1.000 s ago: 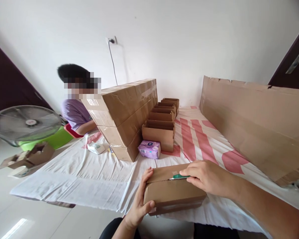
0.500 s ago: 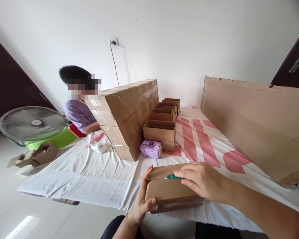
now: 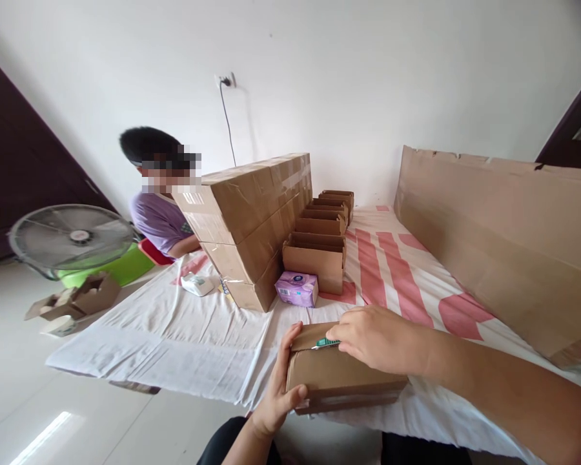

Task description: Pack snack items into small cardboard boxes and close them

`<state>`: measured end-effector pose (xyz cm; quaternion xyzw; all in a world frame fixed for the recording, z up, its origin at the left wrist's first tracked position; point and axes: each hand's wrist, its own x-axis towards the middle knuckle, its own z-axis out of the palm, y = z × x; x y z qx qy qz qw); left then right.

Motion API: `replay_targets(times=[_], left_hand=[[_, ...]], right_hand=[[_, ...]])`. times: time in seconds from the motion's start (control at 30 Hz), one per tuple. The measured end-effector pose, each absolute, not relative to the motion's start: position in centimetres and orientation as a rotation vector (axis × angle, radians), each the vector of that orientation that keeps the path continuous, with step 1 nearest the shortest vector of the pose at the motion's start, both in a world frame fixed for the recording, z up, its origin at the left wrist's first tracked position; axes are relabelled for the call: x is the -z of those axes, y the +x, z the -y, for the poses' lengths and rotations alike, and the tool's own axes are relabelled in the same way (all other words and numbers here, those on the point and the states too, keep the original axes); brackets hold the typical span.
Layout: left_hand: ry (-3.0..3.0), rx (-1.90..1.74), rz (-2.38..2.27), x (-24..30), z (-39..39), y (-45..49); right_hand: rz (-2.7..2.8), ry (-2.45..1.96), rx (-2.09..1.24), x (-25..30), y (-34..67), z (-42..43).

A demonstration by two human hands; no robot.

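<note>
A closed cardboard box (image 3: pixel 348 374) lies at the near edge of the cloth-covered table. My left hand (image 3: pixel 285 387) grips its left end, thumb on the near side and fingers over the far edge. In my right hand (image 3: pixel 372 339) is a green utility knife (image 3: pixel 325 343), its blade pointing left at the seam across the box top. The right fingers are closed around the handle and hide most of it. Just beyond the box sits a purple tissue pack (image 3: pixel 297 289), touched by neither hand.
Taped cartons (image 3: pixel 252 219) form a stacked wall left of centre, with open cardboard boxes (image 3: pixel 314 258) lined up beside it. A large cardboard sheet (image 3: pixel 494 245) stands along the right. Behind the cartons sits a person (image 3: pixel 157 219); a fan (image 3: pixel 75 236) is at far left.
My right hand has shifted slightly left and up along the box top with the knife, and more of its blade shows. The left hand keeps its hold on the box.
</note>
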<state>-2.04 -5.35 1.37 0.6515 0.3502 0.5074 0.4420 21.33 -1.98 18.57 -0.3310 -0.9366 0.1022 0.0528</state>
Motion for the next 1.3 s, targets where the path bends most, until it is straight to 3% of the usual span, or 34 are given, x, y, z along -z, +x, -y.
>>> replay_targets(times=[0.17,0.7,0.93,1.1,1.3], left_hand=[[1.630,-1.233,-0.891,-1.2,5.4,-2.2],[1.667,-1.306,-0.885,-1.4,5.2,-1.9],[1.665,-1.287,-0.861,-1.0,5.0,-2.1],[1.611,-1.266,-0.868,-0.9,5.1,-2.1],[1.538,-1.249,-0.863,-0.9,5.3,-2.1]], right_hand=[[2.974,-1.148,-0.241,-20.6,22.9,2.1],[2.616,-1.401,-0.694,-18.9,33.8,2.5],[2.260,-1.617,-0.823,-10.7,39.0,1.6],[2.178,-1.752,-0.708,-4.0,40.1,1.9],[2.260,-1.873,-0.655,-1.9,39.4,1.5]])
